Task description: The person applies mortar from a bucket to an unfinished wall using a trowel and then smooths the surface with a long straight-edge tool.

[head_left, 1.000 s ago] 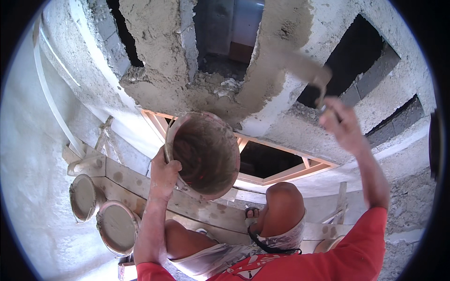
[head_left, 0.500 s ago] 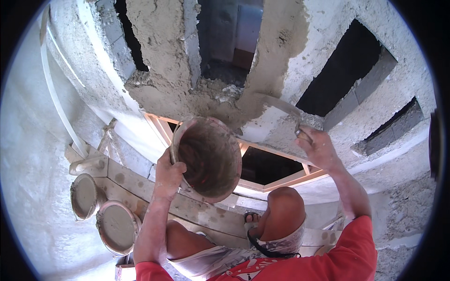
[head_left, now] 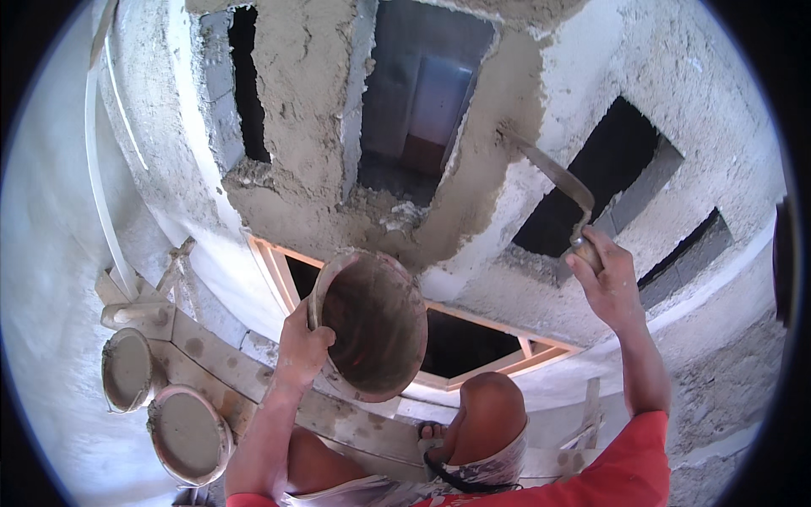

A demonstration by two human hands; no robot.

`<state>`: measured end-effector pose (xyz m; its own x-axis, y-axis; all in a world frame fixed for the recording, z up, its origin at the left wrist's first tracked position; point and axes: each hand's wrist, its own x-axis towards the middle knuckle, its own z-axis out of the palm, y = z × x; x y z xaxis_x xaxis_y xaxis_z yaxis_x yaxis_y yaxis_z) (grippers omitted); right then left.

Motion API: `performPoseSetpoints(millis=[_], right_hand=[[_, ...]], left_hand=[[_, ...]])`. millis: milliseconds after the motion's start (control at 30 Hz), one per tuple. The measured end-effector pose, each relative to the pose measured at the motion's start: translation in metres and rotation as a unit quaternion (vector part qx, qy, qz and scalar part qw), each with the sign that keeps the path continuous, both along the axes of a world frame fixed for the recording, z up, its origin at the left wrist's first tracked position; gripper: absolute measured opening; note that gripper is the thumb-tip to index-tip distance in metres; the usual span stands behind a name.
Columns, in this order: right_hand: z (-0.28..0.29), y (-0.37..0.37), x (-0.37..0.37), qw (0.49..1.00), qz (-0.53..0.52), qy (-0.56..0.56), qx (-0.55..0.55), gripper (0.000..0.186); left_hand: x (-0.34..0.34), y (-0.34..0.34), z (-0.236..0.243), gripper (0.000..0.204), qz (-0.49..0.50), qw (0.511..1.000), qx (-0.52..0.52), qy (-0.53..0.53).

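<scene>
My left hand point(head_left: 306, 346) clamps the bucket point(head_left: 384, 325). My right hand point(head_left: 612, 277), wrapped round the trowel point(head_left: 563, 178), is now higher; work shifts to upper mortar point(head_left: 512, 93).

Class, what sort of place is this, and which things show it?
Probably a building site or renovation: the wall is only partly coated in grey-brown plaster, the right hand holds a trowel, and two buckets contain grey mix.
</scene>
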<state>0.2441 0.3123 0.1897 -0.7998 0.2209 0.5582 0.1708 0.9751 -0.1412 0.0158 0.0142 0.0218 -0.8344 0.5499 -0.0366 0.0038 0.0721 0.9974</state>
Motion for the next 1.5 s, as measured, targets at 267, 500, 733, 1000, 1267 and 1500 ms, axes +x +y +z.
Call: performPoseSetpoints(millis=[267, 500, 733, 1000, 1267, 1500], right_hand=[[-0.003, 0.002, -0.037, 0.927, 0.075, 0.016, -0.367, 0.032], [-0.025, 0.027, -0.013, 0.92, -0.037, 0.039, -0.388, 0.034], [-0.014, 0.013, -0.012, 0.927, 0.005, 0.163, -0.337, 0.028], [-0.097, 0.023, -0.046, 0.962, -0.036, -0.009, -0.272, 0.029], [-0.158, 0.023, 0.033, 0.918, -0.043, -0.074, -0.388, 0.03], [-0.1, -0.06, -0.027, 0.939, 0.212, -0.259, -0.084, 0.038]], left_hand=[[0.01, 0.003, 0.032, 0.052, -0.021, 0.999, 0.029, -0.001], [0.009, -0.006, 0.024, 0.051, -0.01, 1.0, -0.009, 0.016], [0.007, -0.004, 0.015, 0.052, -0.01, 0.999, -0.037, 0.033], [0.006, -0.003, 0.029, 0.056, -0.022, 0.997, -0.07, 0.013], [-0.001, -0.015, 0.011, 0.055, 0.044, 0.998, -0.04, 0.032], [-0.003, -0.03, -0.007, 0.052, 0.056, 0.998, -0.01, 0.0]])
